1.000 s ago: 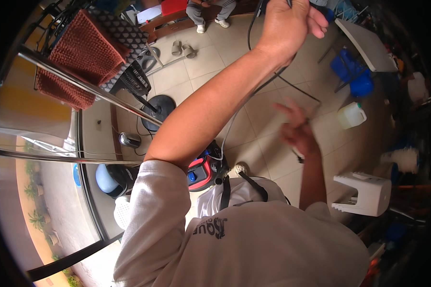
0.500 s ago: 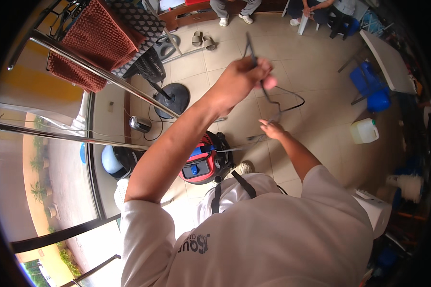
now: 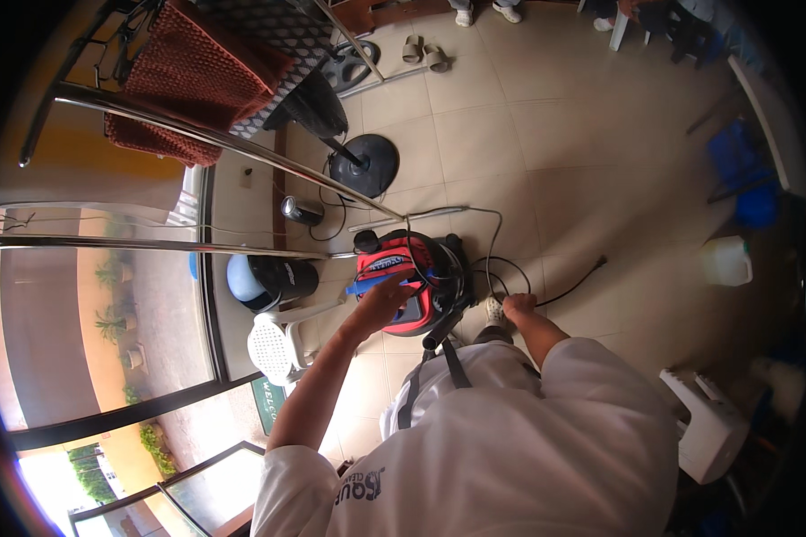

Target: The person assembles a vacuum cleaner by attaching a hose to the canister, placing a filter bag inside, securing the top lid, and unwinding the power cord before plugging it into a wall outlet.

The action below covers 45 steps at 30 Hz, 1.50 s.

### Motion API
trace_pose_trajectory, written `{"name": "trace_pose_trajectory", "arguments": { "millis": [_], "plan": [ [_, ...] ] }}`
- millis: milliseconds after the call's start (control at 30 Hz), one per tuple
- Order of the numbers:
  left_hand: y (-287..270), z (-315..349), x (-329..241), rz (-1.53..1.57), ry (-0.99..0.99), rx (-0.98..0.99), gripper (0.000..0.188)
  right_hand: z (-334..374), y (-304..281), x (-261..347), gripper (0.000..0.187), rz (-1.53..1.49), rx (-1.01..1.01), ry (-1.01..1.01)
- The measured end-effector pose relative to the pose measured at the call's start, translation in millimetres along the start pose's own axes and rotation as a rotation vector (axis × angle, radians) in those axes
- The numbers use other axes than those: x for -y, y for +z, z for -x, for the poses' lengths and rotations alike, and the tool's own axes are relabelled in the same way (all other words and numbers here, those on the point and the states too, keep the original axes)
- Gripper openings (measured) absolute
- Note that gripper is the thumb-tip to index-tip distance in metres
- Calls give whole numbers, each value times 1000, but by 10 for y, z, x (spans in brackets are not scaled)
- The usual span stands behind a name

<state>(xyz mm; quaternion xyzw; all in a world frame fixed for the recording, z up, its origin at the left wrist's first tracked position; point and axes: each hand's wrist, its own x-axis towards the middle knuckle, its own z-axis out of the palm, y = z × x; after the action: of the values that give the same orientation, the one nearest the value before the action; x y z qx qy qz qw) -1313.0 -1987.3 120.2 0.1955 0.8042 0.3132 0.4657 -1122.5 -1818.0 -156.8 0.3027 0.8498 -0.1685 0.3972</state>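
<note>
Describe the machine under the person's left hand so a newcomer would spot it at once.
Start at the tall glass window wall on the left, then move right across the beige tiled floor. Directly in front of the person sits a canister vacuum cleaner, with the left hand on top. It is the only bright red thing there, unlike the white plastic chair beside it.

Left hand [image 3: 387, 295] rests on red vacuum cleaner [image 3: 412, 279] (right hand [image 3: 517, 304] holds black cable [image 3: 564, 288]).

1 head-worn fisheye looks steeply down from above the shoulders. It faces the tiled floor [image 3: 546, 143], fairly far below.
</note>
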Motion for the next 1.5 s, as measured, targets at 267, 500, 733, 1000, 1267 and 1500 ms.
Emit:
{"name": "trace_pose_trajectory", "arguments": {
  "millis": [267,500,733,1000,1267,1500],
  "plan": [
    [-189,277,521,69,-185,-6,34,-369,-23,191,22,-544,-14,158],
    [-295,499,746,89,-222,-53,34,-367,-182,-866,23,-510,13,483],
    [108,-55,1240,-347,102,-144,27,-514,541,-965,23,-408,-108,281],
    [1105,-1619,1714,-818,254,324,40,-14,546,-966,21,-609,-242,217],
    [1656,-2057,2202,-638,27,-26,67,349,616,-727,16,-1219,-116,214],
    [1378,-2342,2290,-412,-1,81,63,357,285,-284,24,-1571,-18,40]
  ]
}}
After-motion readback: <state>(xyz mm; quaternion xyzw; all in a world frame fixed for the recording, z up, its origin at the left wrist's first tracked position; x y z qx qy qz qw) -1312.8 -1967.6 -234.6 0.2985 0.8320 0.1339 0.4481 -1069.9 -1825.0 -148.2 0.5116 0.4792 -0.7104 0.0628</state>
